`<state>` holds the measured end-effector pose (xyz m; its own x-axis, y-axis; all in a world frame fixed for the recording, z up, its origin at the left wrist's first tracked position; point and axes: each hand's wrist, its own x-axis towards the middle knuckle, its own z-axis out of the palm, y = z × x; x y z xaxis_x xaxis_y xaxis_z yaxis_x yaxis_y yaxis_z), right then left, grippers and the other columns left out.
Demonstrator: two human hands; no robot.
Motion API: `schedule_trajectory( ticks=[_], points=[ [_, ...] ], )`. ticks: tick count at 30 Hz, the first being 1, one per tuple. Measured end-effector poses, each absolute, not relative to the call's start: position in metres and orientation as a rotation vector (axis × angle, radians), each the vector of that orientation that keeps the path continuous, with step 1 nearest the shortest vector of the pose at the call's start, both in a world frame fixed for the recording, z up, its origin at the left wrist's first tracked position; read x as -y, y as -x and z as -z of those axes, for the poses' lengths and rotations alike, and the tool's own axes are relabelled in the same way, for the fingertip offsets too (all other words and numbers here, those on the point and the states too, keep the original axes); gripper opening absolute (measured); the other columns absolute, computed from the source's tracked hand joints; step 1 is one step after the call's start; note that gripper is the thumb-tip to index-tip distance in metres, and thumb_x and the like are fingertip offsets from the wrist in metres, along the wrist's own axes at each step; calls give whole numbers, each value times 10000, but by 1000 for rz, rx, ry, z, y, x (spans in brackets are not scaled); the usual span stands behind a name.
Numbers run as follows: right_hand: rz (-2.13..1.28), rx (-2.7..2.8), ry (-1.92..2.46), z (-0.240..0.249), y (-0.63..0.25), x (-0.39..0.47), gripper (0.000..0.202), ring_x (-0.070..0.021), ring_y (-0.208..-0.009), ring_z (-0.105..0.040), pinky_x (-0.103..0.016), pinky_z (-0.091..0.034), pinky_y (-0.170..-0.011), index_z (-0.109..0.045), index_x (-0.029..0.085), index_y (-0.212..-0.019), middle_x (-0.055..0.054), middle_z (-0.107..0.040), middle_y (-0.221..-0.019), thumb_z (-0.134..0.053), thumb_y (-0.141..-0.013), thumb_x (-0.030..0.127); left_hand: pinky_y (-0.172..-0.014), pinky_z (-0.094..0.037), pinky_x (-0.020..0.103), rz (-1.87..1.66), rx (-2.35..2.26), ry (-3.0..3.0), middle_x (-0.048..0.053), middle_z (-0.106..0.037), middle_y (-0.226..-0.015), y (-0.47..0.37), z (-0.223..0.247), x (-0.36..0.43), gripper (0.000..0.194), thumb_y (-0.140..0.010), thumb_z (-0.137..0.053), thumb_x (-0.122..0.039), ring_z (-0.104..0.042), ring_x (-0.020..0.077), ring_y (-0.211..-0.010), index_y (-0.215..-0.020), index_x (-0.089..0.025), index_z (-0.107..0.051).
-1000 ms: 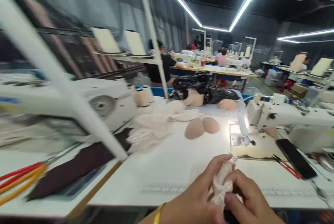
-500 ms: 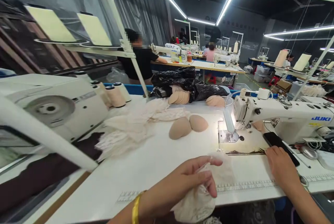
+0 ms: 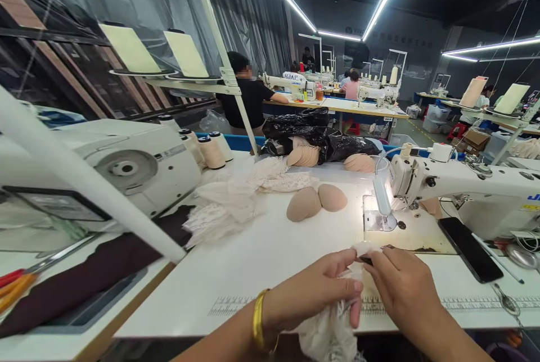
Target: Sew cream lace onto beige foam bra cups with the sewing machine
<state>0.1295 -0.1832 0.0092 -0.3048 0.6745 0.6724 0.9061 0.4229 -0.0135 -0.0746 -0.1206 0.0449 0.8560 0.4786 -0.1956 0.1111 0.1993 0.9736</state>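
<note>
My left hand [image 3: 323, 289], with a gold bangle at the wrist, is closed on a piece of cream lace fabric [image 3: 331, 331] that hangs over the table's front edge. My right hand [image 3: 403, 280] meets it at the fabric's upper end. Its fingers are closed around small dark thread snips [image 3: 366, 260], mostly hidden by the fingers, with the blades against the fabric. Beyond the hands lie beige moulded bra cups [image 3: 304, 204]. The sewing machine's needle area [image 3: 379, 218], lit by a lamp, is just past my right hand.
More cream lace [image 3: 228, 204] lies on the left of the white table [image 3: 253, 261]. A black phone [image 3: 470, 249] rests at right, near the sewing machine [image 3: 476, 179]. Stacked cups [image 3: 302, 155] and black plastic bags [image 3: 295, 126] stand behind. Orange-handled scissors [image 3: 19, 289] lie far left.
My right hand has moved left from beside the phone to the fabric, bringing the snips with it. My left hand keeps its hold on the lace. The view has turned slightly left.
</note>
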Motion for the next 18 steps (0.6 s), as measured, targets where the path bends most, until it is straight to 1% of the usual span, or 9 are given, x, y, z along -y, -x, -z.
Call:
schedule_trajectory(
  ticks=[2, 5, 7, 8, 10, 13, 15, 16, 18],
  points=[
    [443, 2047, 1425, -4, -148, 184, 311, -173, -575, -540, -290, -353, -576, -602, 228, -841, -3, -590, -660, -413, -1086, 265, -715, -460, 302, -333, -741, -1617, -23, -638, -643, 95, -56, 106, 437, -929, -557, -445, -587, 188, -675, -1277, -185, -611],
    [480, 1991, 1634, 10, -195, 187, 314, -186, -589, -554, -290, -363, -572, -629, 231, -875, -15, -606, -668, -428, -1083, 352, -779, -486, 349, -843, -1311, -2076, 47, -710, -929, 132, -71, 79, 424, -928, -522, -504, -629, 251, -853, -1238, -235, -628],
    [557, 1938, 1721, 18, -223, 190, 273, -235, -714, -616, -321, -428, -643, -672, 230, -997, -73, -685, -806, -461, -1064, 390, -811, -482, 364, -1083, -1546, -2239, 78, -704, -1049, 146, -74, 70, 413, -906, -546, -523, -627, 282, -937, -1193, -239, -635],
    [578, 1925, 1729, 21, -231, 191, 257, -268, -812, -640, -354, -460, -695, -679, 232, -1075, -107, -714, -919, -483, -1052, 397, -789, -474, 352, -1070, -1585, -2291, 74, -703, -1023, 148, -73, 70, 380, -912, -535, -530, -626, 276, -915, -1129, -239, -648],
    [539, 1958, 1661, 23, -229, 195, 267, -320, -1009, -634, -433, -496, -818, -650, 233, -1220, -147, -708, -1126, -524, -1034, 376, -688, -430, 313, -778, -1534, -2354, 40, -685, -850, 141, -65, 80, 367, -954, -468, -551, -611, 236, -778, -908, -231, -642],
    [316, 2119, 1439, 27, -188, 200, 307, -313, -1130, -602, -471, -502, -937, -582, 204, -1321, -151, -672, -1234, -548, -1020, 259, -602, -330, 303, -275, -1386, -2330, 23, -616, -678, 114, -43, 103, 494, -995, -398, -578, -565, 210, -654, -692, -210, -528],
    [200, 2219, 1308, 33, -149, 204, 284, -277, -980, -635, -418, -532, -828, -593, 191, -1274, -129, -696, -1127, -587, -992, 220, -621, -328, 309, -218, -1351, -2310, 36, -633, -729, 96, -27, 112, 439, -977, -466, -562, -575, 222, -692, -729, -204, -521],
    [154, 2294, 1207, 37, -132, 205, 256, -255, -858, -632, -384, -524, -725, -609, 202, -1228, -98, -708, -1035, -619, -980, 264, -637, -338, 312, -243, -1344, -2312, 40, -637, -760, 89, -20, 114, 378, -961, -509, -519, -577, 226, -717, -755, -203, -518],
    [151, 2364, 914, 43, -108, 208, 279, -228, -753, -616, -350, -487, -632, -612, 218, -1205, -58, -720, -942, -636, -986, 388, -668, -356, 316, -314, -1329, -2331, 33, -626, -786, 81, -10, 111, 235, -930, -547, -376, -569, 223, -748, -774, -207, -495]
  ],
)
